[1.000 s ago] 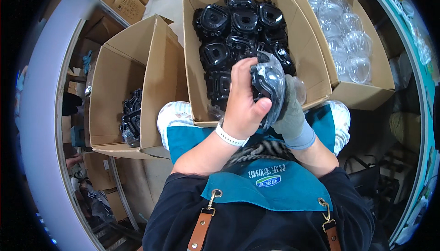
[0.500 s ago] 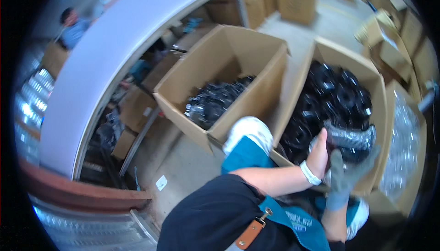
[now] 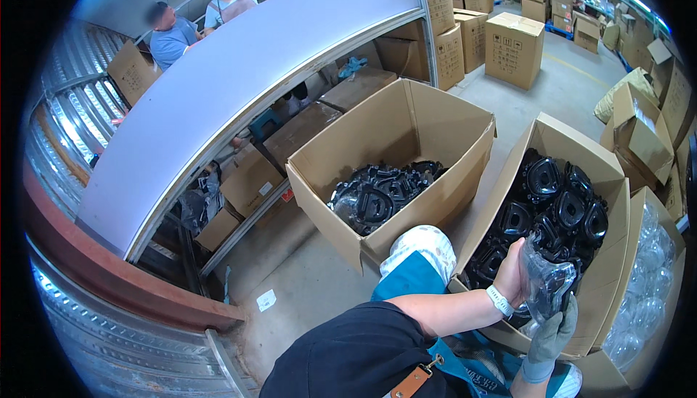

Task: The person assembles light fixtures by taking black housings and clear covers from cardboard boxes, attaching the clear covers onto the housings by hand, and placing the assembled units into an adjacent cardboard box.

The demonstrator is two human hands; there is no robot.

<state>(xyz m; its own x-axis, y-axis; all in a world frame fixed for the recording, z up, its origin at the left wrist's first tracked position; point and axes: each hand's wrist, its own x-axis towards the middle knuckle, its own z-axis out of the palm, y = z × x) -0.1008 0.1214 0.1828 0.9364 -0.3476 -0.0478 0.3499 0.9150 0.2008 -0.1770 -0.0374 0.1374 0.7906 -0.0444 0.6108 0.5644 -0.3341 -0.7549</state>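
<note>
Worktop, long, smooth and pale lilac [image 3: 268, 57], slants across the left of the view, well apart from the hands, so it poses little danger. Right of it, a tall, open-topped box of brown cardboard [image 3: 446, 198] holds a jumbled heap of glossy black plastic parts [image 3: 388, 195]; their hard edges could scratch one another if the heap were disturbed. Just beyond, a second brown cardboard box [image 3: 611, 242] is crowded with rounded black plastic housings [image 3: 543, 178], whose uneven tops would give a dropped piece no flat landing. Alongside stands a third brown cardboard box [image 3: 602, 372], full of shiny clear plastic domes [image 3: 635, 318], likely to scuff because they press together.

The clear-and-black plastic piece [image 3: 549, 278] is held over the near end of the second box. The bare left hand [image 3: 510, 276] grasps its left side; the grey-gloved right hand [image 3: 555, 336] cups its lower edge with curled fingers. Slick plastic against glove fabric could slip, and squeezing too hard could flex the thin clear portion. Glare makes it hard to tell whether its clear and black portions are seated together; if loose, they could part.
</note>
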